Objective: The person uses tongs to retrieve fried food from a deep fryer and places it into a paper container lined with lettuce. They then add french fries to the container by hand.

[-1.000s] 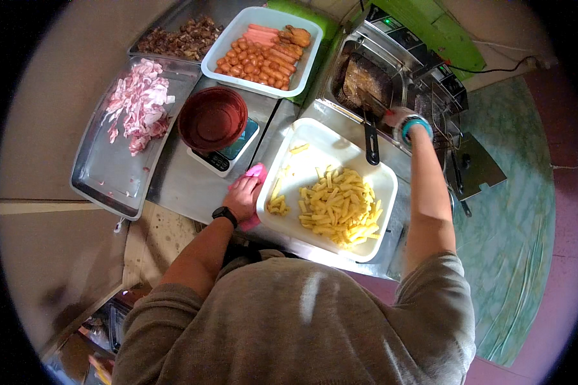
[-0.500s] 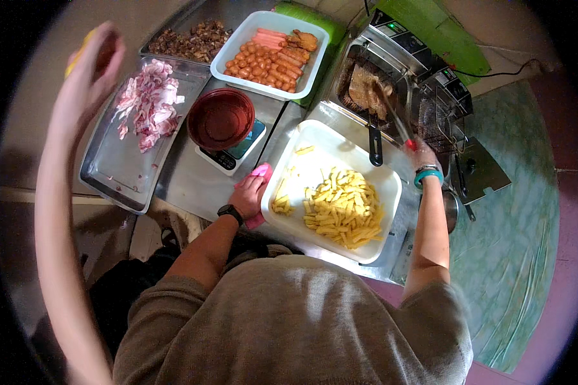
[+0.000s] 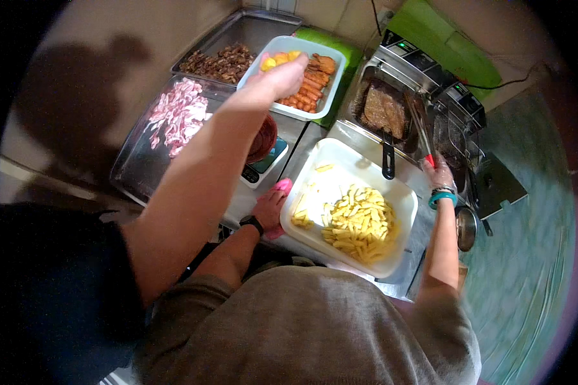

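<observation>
Tongs [image 3: 422, 131], slim shiny metal, in right hand [image 3: 439, 172].

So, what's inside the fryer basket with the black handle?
Brown, flat-looking food, possibly one piece. Its top shows; whatever lies beneath is covered. The tongs in the right hand appear to its right.

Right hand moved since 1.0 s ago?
Yes: judged against the black basket handle, the right hand has drawn back toward the near side.
</observation>
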`<state>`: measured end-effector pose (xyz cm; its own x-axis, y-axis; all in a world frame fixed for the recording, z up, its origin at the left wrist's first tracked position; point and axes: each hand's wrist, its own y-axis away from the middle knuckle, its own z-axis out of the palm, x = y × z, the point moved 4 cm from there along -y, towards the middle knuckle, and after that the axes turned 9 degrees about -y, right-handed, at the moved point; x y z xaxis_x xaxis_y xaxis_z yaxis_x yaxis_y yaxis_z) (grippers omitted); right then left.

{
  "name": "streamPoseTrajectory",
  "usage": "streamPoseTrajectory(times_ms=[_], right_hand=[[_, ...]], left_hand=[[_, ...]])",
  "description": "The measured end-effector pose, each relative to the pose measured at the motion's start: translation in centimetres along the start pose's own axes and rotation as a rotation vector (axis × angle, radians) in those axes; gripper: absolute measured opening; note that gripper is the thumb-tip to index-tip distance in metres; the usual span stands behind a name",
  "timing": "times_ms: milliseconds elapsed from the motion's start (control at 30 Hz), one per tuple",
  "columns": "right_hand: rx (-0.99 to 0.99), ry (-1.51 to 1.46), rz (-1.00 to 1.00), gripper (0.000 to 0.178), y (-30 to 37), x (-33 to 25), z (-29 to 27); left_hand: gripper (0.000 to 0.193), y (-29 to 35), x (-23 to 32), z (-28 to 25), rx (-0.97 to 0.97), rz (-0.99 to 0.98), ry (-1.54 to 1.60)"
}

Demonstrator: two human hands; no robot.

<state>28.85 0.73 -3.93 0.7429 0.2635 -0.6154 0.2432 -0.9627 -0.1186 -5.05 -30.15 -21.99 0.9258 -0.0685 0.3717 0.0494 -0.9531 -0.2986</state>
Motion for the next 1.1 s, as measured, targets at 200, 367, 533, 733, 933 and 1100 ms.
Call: streamPoseTrajectory(times_ms=[200,367,533,733,933,1100], right_hand=[[0.049,-0.005,0.259,0.045,0.5,5.3,2.9],[0.164,0.111,0.207,0.042,1.1,6.2,4.6],[0.155,0.025,0.249,0.044,2.6,5.6,4.8],[0.082,-0.019,0.270,0.043,3.4,1.2,4.9],[0.163,-0.101,0.353,0.045,3.8,6.7,4.8],[0.035,-0.093,0.411,0.044,3.2,4.6,5.8]], left_hand=[[0.034,-0.5,0.6,-0.4,-0.019,-0.061,0.136],[0.070,-0.1,-2.8,3.7,-0.180,-0.385,0.731],[0.033,-0.9,1.4,-0.9,0.043,0.103,0.000],[0.029,-0.5,-1.1,1.3,0.108,-0.096,0.169],[0.032,-1.4,1.4,-0.3,-0.017,-0.128,0.156],[0.033,-0.2,-0.5,0.7,0.068,-0.101,0.112]])
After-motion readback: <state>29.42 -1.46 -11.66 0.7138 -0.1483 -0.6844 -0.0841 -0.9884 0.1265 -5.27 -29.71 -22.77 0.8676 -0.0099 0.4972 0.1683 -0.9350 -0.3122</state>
